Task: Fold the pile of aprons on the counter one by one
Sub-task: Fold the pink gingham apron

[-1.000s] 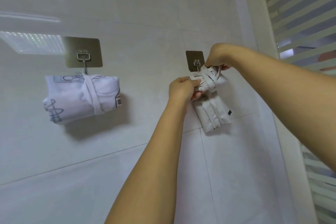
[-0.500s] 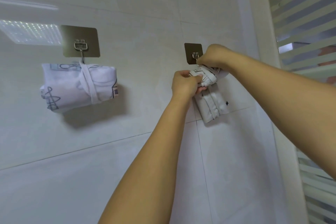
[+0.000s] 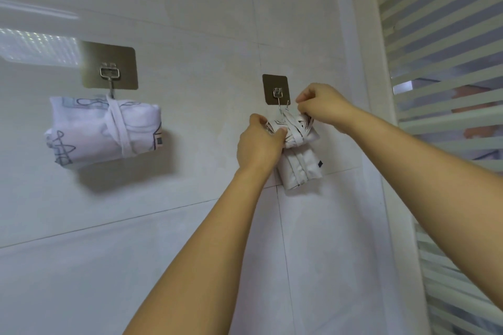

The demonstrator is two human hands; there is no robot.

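A folded, tied white apron bundle (image 3: 300,164) hangs against the tiled wall just below the right metal hook (image 3: 278,94). My left hand (image 3: 257,144) grips the bundle's upper left side. My right hand (image 3: 319,105) pinches the bundle's strap at its top, right beside the hook's wire tip. A second folded white apron (image 3: 103,130) with a blue line pattern, tied with its own strap, hangs from the left metal hook (image 3: 109,73).
The wall is glossy white tile (image 3: 190,22). A white frame (image 3: 362,62) and a frosted striped glass panel (image 3: 446,62) stand close on the right. The counter is out of view.
My right hand has shifted right off the hook plate, which now shows fully, and it pinches the strap by the hook's tip. The left hand keeps its grip on the bundle.
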